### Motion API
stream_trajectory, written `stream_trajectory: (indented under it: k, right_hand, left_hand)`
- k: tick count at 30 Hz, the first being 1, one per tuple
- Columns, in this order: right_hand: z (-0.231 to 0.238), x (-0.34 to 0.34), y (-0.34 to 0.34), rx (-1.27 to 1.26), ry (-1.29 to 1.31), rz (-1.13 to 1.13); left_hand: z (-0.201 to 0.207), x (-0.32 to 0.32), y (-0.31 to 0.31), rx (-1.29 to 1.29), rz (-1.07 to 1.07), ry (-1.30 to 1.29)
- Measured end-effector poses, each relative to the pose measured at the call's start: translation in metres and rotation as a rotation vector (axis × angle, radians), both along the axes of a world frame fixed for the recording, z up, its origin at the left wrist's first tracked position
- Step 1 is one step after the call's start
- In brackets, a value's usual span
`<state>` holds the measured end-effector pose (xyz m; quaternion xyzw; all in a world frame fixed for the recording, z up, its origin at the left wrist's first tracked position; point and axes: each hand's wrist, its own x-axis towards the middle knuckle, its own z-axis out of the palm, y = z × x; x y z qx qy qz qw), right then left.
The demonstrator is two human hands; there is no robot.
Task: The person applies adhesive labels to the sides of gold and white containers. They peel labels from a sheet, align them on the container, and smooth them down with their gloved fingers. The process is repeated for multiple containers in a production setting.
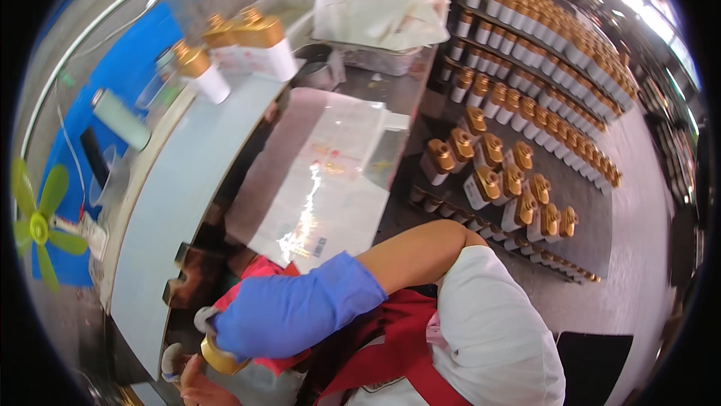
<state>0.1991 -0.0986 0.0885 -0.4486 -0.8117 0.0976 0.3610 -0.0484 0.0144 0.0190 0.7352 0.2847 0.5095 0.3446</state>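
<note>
At the lower left, my right arm in a blue oversleeve reaches across my body. My right hand (pixel 205 320), with a grey fingertip cover, is closed around a gold-topped bottle (pixel 222 359), of which only a gold part shows. My left hand (pixel 201 389) is at the lower edge, its bent fingers against the bottle's near side; one finger wears a grey cover (pixel 172 362). The sleeve hides most of the bottle and right palm. Red cloth (pixel 269 267) lies beyond the sleeve. Just left of my hands runs a long pale board (pixel 169 181).
Gold-and-white bottles (pixel 263 38) stand at the board's far end. Plastic-covered sheets (pixel 323 173) lie ahead on the bench. A dark table (pixel 593 218) at right carries several bottles (pixel 513 181), with rows behind. A green fan (pixel 39 227) and a flask (pixel 120 118) are at left.
</note>
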Motion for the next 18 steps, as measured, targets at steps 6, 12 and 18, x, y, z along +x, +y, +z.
stream_trajectory:
  k: [6,12,18]
  right_hand:
    - [0.007,0.068,-0.139,-0.045,0.041,-0.591]
    - [-0.017,0.138,-0.31,0.018,-0.533,-1.296]
    - [-0.068,0.234,-0.487,-0.287,-0.135,-2.093]
  left_hand:
    - [0.03,0.034,-0.028,0.003,-0.027,-0.127]
    - [0.032,0.069,-0.042,-0.083,-0.114,-0.053]
    - [0.037,0.117,-0.056,-0.046,-0.085,0.243]
